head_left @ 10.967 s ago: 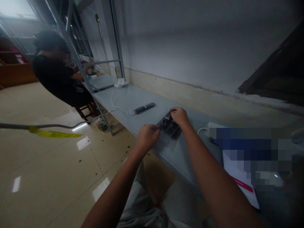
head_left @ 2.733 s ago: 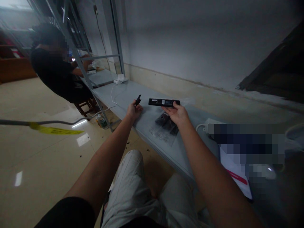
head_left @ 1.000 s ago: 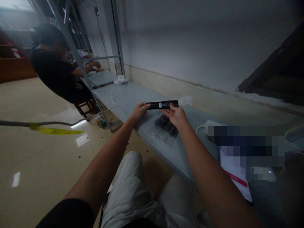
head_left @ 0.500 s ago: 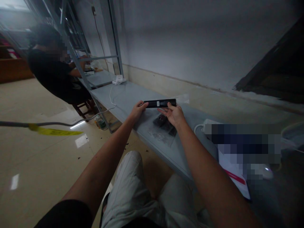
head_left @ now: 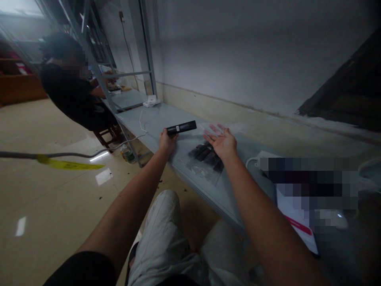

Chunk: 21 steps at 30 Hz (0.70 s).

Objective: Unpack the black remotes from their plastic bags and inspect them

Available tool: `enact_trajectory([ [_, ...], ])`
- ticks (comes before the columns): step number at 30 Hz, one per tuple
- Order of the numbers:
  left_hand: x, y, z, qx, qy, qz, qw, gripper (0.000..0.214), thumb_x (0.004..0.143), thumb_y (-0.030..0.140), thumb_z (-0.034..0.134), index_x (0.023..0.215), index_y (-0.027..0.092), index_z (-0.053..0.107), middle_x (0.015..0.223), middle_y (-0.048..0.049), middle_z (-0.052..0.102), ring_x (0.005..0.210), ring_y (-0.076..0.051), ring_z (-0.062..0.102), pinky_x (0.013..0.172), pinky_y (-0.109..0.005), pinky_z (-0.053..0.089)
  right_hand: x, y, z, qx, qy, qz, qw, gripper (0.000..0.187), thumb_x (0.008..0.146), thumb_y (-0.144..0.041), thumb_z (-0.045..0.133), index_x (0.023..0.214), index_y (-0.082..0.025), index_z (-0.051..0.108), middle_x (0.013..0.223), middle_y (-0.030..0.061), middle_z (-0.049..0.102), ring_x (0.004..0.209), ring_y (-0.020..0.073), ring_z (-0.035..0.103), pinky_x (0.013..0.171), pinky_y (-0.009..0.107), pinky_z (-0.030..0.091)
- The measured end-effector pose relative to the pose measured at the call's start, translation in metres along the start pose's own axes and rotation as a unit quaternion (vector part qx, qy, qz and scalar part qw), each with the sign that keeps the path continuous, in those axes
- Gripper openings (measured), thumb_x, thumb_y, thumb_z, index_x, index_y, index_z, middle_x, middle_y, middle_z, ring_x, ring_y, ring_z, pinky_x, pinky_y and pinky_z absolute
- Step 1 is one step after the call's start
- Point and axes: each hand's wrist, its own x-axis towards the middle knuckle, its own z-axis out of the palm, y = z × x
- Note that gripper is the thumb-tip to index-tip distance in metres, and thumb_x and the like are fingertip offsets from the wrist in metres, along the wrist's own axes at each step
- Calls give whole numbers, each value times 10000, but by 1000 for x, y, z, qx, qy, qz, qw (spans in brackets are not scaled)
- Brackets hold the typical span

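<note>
My left hand is closed on one end of a long black bar-shaped object that carries a small white label. The bar is held above the table, its far end pointing right and slightly up; I cannot make out its exact kind. My right hand is apart from the bar, palm up with fingers spread, and holds nothing. Behind its fingertips lies clear plastic film. Below and left of that hand, several dark pieces lie in or on clear plastic bags on the table.
The grey table runs along the wall. A white power strip with a cable stands at its far end. Right of me lie a white-and-red flat item and blurred-out things. A person in black sits beyond the metal frame.
My right hand has let go of the bar and opened, moving slightly right. My left hand has moved a little left and down with the bar, which now tilts up at its right end.
</note>
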Motion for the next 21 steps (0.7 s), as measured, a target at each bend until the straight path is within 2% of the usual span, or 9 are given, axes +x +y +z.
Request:
enact_trajectory([
  [6,-3,0,2,-10,36,13,999,92,1007,339,455,1003,253,422,830,15,575,661,-109,640,649,-237,557,1,-3,-3,31,7,-8,999,309,1007,-424,313,1003,-267,579,1126,50,718,908,224,742,855,508,602],
  [13,-1,-2,1,-20,18,38,999,133,999,367,476,1026,237,474,859,-8,582,717,-121,638,720,-280,568,2,-7,-6,75,26,-2,997,336,1019,-398,254,1007,-257,558,1165,62,697,951,221,728,836,495,616],
  [21,1,-2,0,-19,2,26,999,153,998,370,484,1024,220,506,814,-2,565,700,-115,620,765,-284,566,4,-6,-7,48,30,-2,998,309,1012,-415,292,1015,-248,552,1188,71,688,927,225,734,822,475,619],
])
